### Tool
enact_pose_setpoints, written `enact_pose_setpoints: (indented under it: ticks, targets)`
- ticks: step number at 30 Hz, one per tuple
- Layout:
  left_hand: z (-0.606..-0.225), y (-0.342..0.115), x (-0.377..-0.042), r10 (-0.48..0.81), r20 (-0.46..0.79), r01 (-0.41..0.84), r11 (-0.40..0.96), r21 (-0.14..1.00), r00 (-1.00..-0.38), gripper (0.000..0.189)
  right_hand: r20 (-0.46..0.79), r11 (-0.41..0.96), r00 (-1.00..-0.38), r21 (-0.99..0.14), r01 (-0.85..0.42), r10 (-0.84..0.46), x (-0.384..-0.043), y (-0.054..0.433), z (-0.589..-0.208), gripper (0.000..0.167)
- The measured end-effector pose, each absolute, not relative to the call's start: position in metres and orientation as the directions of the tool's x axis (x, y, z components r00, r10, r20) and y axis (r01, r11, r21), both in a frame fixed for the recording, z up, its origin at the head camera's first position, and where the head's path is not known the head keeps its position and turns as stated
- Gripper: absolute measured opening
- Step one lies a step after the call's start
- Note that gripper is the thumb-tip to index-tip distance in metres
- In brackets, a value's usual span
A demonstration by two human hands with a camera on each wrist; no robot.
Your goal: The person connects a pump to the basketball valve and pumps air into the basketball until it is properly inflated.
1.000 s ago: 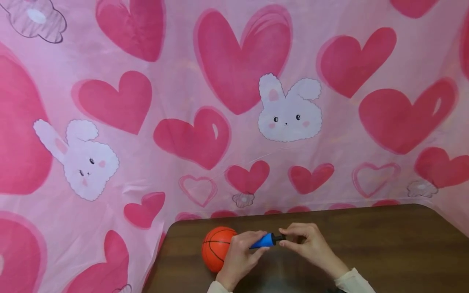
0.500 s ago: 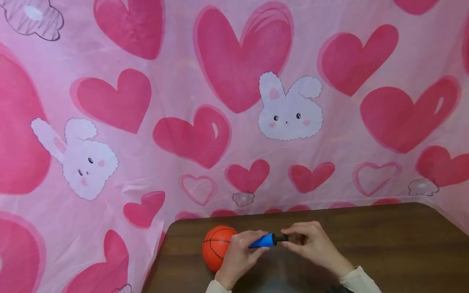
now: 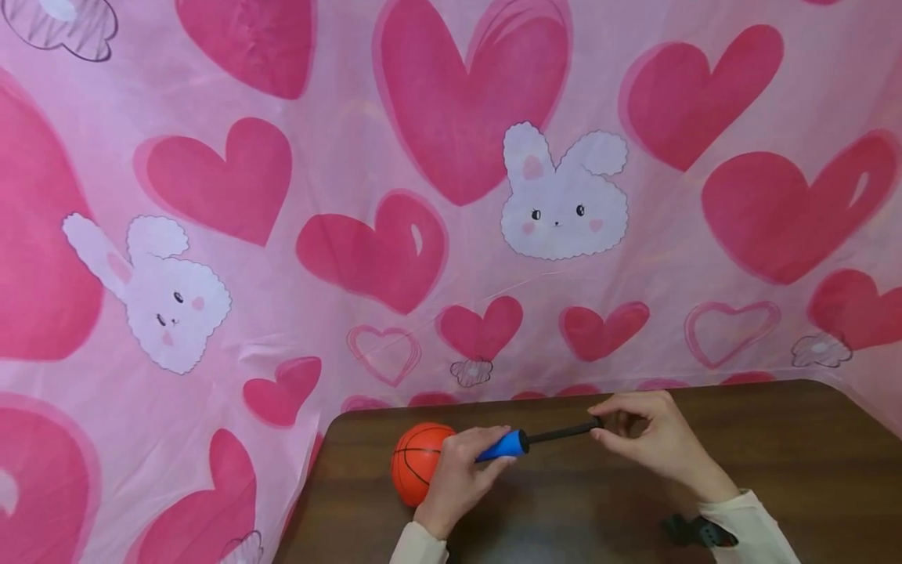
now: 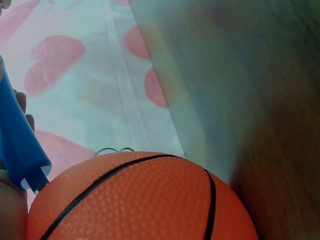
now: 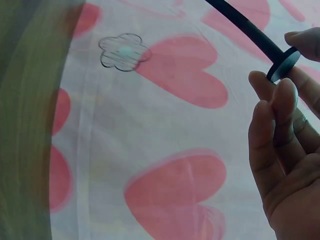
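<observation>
My left hand (image 3: 461, 474) grips the blue barrel of a small hand pump (image 3: 505, 446). Beside that hand rests an orange basketball (image 3: 419, 464) with black lines, partly hidden behind it. In the left wrist view the lower tip of the pump (image 4: 20, 135) meets the surface of the basketball (image 4: 145, 200); whether it sits inside the ball I cannot tell. To the right, my right hand (image 3: 658, 439) pinches the round end of the black plunger rod (image 3: 564, 432), which is drawn well out of the barrel. In the right wrist view the thumb and fingers hold the disc-shaped handle (image 5: 284, 65).
Everything is on a dark wooden table (image 3: 775, 454) with rounded back corners. A pink curtain (image 3: 338, 180) with hearts and rabbits hangs behind and to the left. A small dark object (image 3: 694, 531) shows by the right sleeve, its kind unclear.
My right hand has moved right and away from the left hand, drawing the black rod much farther out of the blue barrel. The left hand keeps its grip beside the ball.
</observation>
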State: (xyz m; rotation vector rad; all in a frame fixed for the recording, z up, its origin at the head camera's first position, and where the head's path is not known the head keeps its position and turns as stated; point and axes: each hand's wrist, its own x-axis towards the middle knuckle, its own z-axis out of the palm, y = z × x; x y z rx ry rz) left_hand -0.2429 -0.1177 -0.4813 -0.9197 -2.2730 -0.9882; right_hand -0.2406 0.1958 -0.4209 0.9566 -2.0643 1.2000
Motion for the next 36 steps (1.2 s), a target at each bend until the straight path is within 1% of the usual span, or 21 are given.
enact_pose_setpoints:
  ticks: [9, 16, 20, 22, 24, 27, 31, 34, 36]
  targets:
    - [-0.481, -0.116, -0.241, 0.377, 0.646, 0.733, 0.504, 0.457, -0.663, 0.045, 0.772, 0.320, -0.564, -0.476, -0.819, -0.294, -0.238, 0.201, -0.414, 0.046]
    - [-0.482, -0.116, -0.241, 0.360, 0.642, 0.724, 0.480, 0.495, -0.677, 0.046, 0.796, 0.284, -0.537, -0.466, -0.838, -0.280, -0.240, 0.198, -0.416, 0.049]
    - [-0.483, -0.115, -0.241, 0.356, 0.644, 0.725, 0.472, 0.502, -0.678, 0.045, 0.789, 0.250, -0.547, -0.490, -0.835, -0.279, -0.241, 0.192, -0.421, 0.049]
    - [-0.484, -0.114, -0.241, 0.352, 0.651, 0.729, 0.468, 0.500, -0.673, 0.044, 0.775, 0.236, -0.569, -0.519, -0.822, -0.275, -0.241, 0.185, -0.424, 0.047]
    - [-0.484, -0.113, -0.241, 0.344, 0.663, 0.734, 0.466, 0.494, -0.664, 0.043, 0.771, 0.204, -0.574, -0.537, -0.819, -0.276, -0.242, 0.175, -0.429, 0.045]
    - [-0.482, -0.112, -0.239, 0.335, 0.687, 0.748, 0.465, 0.474, -0.644, 0.043, 0.758, 0.143, -0.582, -0.567, -0.811, -0.296, -0.244, 0.157, -0.439, 0.042]
    - [-0.480, -0.108, -0.236, 0.356, 0.706, 0.773, 0.460, 0.437, -0.612, 0.044, 0.747, 0.082, -0.581, -0.590, -0.803, -0.323, -0.245, 0.137, -0.454, 0.039]
    - [-0.480, -0.106, -0.236, 0.381, 0.710, 0.786, 0.469, 0.404, -0.592, 0.046, 0.719, 0.118, -0.620, -0.619, -0.777, -0.313, -0.244, 0.132, -0.462, 0.036]
    - [-0.482, -0.106, -0.237, 0.388, 0.718, 0.791, 0.480, 0.378, -0.578, 0.046, 0.710, 0.151, -0.635, -0.622, -0.768, -0.303, -0.243, 0.132, -0.464, 0.034]
